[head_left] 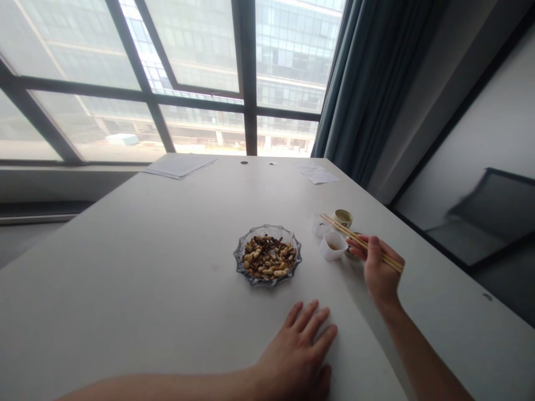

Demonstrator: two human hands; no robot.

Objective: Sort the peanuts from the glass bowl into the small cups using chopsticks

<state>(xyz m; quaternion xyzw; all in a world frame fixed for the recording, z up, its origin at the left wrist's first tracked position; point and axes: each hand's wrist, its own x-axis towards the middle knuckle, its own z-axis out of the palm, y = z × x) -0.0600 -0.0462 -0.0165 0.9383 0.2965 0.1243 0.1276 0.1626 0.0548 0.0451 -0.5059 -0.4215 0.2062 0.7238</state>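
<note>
My right hand [381, 273] is closed round a pair of wooden chopsticks [349, 231], whose tips reach out to the left above small cups. Below the sticks stands a translucent white plastic cup [333, 253] with something brownish in it. A second translucent cup [320, 225] is behind it, near the chopstick tips. Beside that is a pale ceramic cup [343, 216]; another small cup [353, 253] is partly hidden by my fingers. My left hand [298, 345] lies flat on the table, fingers spread, in front of a scalloped glass bowl [240, 267] of peanuts [267, 271] and dark seeds.
Everything stands on a white table [146, 278]. Paper sheets [181, 165] lie at its far left, and another sheet [318, 172] at the far right. Beyond are windows [200, 128] and a dark curtain [368, 72]. A dark chair [497, 206] shows at the right.
</note>
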